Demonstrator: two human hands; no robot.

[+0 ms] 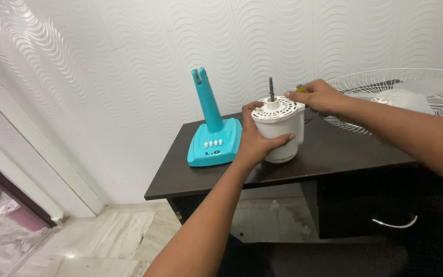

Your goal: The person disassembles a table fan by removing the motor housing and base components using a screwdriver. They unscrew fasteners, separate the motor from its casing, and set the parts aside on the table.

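Left hand (pixel 258 139) clamps the white motor housing (pixel 282 131) near the desk edge (pixel 242 183); right hand (pixel 318 96) pinches a yellow-handled tool (pixel 301 88).

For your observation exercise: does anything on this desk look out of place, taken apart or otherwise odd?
Yes. A fan lies in pieces: the teal base stands headless, the white motor sits upright on the desk with bare shaft, held by the left hand, and the wire guard lies flat at right.
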